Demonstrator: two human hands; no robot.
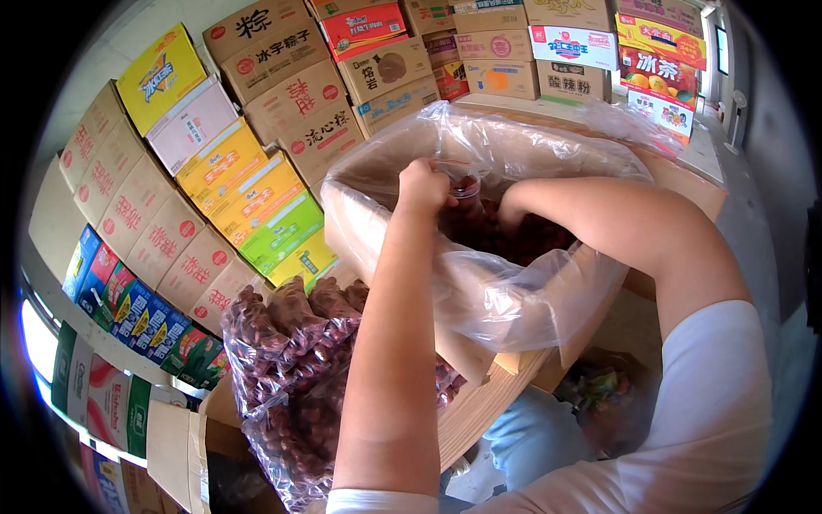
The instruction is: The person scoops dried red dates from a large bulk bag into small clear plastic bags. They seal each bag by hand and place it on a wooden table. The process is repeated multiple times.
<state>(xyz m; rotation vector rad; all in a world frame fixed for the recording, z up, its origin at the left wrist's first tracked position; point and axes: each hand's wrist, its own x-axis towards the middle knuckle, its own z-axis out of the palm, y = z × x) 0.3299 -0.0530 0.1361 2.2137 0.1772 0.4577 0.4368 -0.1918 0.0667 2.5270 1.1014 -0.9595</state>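
L hand (422,186) is curled into a near-fist, pinching the rim of a small clear plastic bag (463,190) w/ dark red fruit showing inside; the bag hangs just at 3 o'clock of that hand, over the big open cardboard box (685,184). R hand (512,208) is plunged down into the heap of dark red dried fruit (535,240) in the box; fingers are buried, so can't tell how far open it is or what it grips. The box is lined w/ a large crinkled clear plastic liner (505,295), which drapes over the near wall and partly veils the fruit. At 7 o'clock of the box: several filled clear bags of reddish-brown fruit (291,368), piled close, count unclear. At 10 to 12 o'clock: stacked printed cartons (257,128), dozens, brown, yellow, green, blue.
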